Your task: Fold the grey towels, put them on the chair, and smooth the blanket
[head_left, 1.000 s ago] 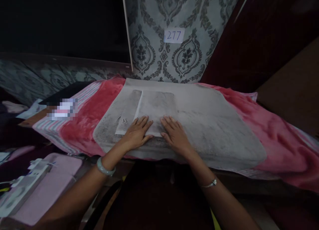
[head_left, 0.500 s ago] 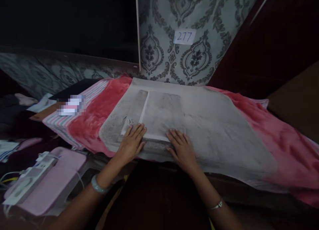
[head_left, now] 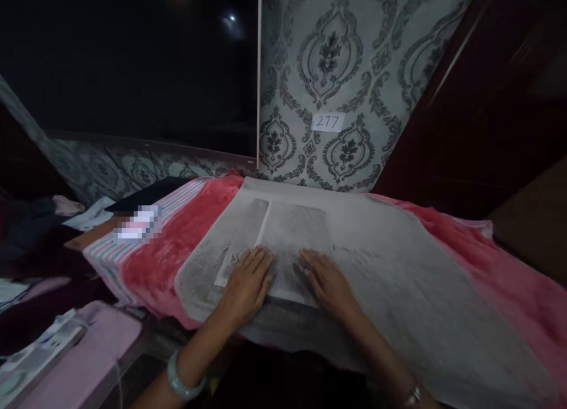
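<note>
A folded grey cloth (head_left: 292, 226) with a pale edge strip lies flat on a larger grey fuzzy mat (head_left: 385, 244). My left hand (head_left: 248, 282) rests on the cloth's left part, over the pale strip, with its fingers stretched out. On the cloth's right part is my right hand (head_left: 325, 276), its fingers extended and slightly tilted; whether its whole palm touches cannot be made out. Neither hand grips anything. Beside my left fingers, a small bunched string or tie (head_left: 228, 258) shows at the cloth's left edge.
Under the mat spreads a red plush blanket (head_left: 172, 249) with a striped border, a blurred-out object (head_left: 138, 223) on it. At lower left, a power strip (head_left: 39, 350) lies on a pink stool (head_left: 97, 350). A dark television screen (head_left: 133, 66) and patterned wall (head_left: 332, 49) stand behind.
The camera view has tilted up, so the scene sits lower. Both my hands have slid from the cloth's near edge farther onto it, away from me.
</note>
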Available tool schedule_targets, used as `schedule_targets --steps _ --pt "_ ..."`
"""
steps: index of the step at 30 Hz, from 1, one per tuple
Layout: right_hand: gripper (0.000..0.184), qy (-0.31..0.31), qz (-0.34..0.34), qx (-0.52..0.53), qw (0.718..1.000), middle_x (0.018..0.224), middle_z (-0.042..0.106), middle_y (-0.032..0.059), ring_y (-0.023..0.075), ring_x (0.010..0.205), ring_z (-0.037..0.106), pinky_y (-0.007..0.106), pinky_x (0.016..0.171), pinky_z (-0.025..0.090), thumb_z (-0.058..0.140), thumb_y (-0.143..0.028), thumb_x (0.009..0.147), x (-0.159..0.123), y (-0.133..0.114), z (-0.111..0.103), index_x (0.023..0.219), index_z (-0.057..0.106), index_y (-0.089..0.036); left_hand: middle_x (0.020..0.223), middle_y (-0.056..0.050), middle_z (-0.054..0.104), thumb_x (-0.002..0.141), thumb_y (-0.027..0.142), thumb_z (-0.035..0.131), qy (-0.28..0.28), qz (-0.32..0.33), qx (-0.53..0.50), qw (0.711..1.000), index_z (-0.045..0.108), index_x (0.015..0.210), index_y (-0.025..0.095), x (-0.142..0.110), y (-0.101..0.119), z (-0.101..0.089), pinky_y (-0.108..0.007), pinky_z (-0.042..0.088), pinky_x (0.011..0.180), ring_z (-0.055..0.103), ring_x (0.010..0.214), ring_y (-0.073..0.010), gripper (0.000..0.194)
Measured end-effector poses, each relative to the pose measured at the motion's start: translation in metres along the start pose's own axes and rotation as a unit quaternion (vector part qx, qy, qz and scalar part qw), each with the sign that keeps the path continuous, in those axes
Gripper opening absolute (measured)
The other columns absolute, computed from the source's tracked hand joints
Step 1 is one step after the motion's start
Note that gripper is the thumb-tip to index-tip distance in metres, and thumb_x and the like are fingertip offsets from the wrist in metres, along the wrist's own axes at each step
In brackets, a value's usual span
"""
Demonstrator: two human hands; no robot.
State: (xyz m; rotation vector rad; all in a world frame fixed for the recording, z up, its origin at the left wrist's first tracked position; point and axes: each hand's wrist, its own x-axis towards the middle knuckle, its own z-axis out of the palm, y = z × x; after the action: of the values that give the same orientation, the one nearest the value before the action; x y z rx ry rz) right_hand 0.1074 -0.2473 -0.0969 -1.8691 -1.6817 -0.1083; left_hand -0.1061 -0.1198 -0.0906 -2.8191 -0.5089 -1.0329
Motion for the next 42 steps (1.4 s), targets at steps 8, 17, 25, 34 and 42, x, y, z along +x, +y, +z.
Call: schedule_targets --steps 8,17,25,34,42 --pt "0.062 -0.171 0.013 -0.063 0.983 0.166 0.024 0.0115 0.0250 0.154 0.018 0.047 0.124 0.020 0.037 -0.034 0.101 0.154 0.009 0.025 0.159 0.032 -0.013 0.152 -0.020 0.050 0.096 0.040 0.054 -0.087 -0.026 0.037 0.995 0.051 0.145 0.013 -0.004 0.003 0.025 -0.054 0.046 0.111 0.047 0.141 -0.0333 0.055" --pt "0.064 -0.264 0.051 -0.106 0.957 0.167 0.022 0.0085 0.0229 0.155 0.016 0.051 0.124 0.013 0.026 -0.046 0.104 0.240 0.033 0.077 0.161 0.026 -0.016 0.157 -0.016 0.044 0.088 0.041 0.061 -0.039 -0.017 0.062 0.997 0.041 0.152 0.018 -0.023 0.002 0.046 -0.049 0.047 0.109 0.043 0.145 -0.0326 0.071" --pt "0.051 -0.205 0.030 -0.122 0.971 0.148 0.053 0.0128 0.0247 0.137 0.044 0.041 0.112 0.035 0.031 -0.044 0.107 0.244 0.048 0.087 0.148 0.047 -0.019 0.146 -0.020 0.056 0.079 0.062 0.066 -0.009 0.046 0.105 0.993 0.054 0.141 0.013 -0.031 -0.007 0.067 -0.045 0.051 0.099 0.051 0.136 -0.0351 0.080" --pt "0.052 -0.224 0.132 -0.145 0.955 0.128 0.067 0.0145 0.0237 0.119 0.061 0.033 0.097 0.044 0.025 -0.043 0.108 0.284 0.038 0.086 0.126 0.065 -0.015 0.145 -0.020 0.057 0.084 0.071 0.057 -0.010 0.083 0.096 0.992 0.051 0.145 0.013 -0.040 -0.019 0.076 -0.041 0.044 0.109 0.053 0.136 -0.0328 0.084" --pt "0.062 -0.231 0.149 -0.147 0.950 0.129 0.067 0.0188 0.0272 0.123 0.061 0.034 0.100 0.043 0.025 -0.049 0.107 0.306 0.039 0.112 0.122 0.072 -0.012 0.136 -0.011 0.066 0.092 0.030 0.060 0.033 -0.023 0.099 0.994 0.060 0.133 0.023 -0.042 0.003 0.085 -0.043 0.031 0.123 0.051 0.139 -0.0271 0.042"
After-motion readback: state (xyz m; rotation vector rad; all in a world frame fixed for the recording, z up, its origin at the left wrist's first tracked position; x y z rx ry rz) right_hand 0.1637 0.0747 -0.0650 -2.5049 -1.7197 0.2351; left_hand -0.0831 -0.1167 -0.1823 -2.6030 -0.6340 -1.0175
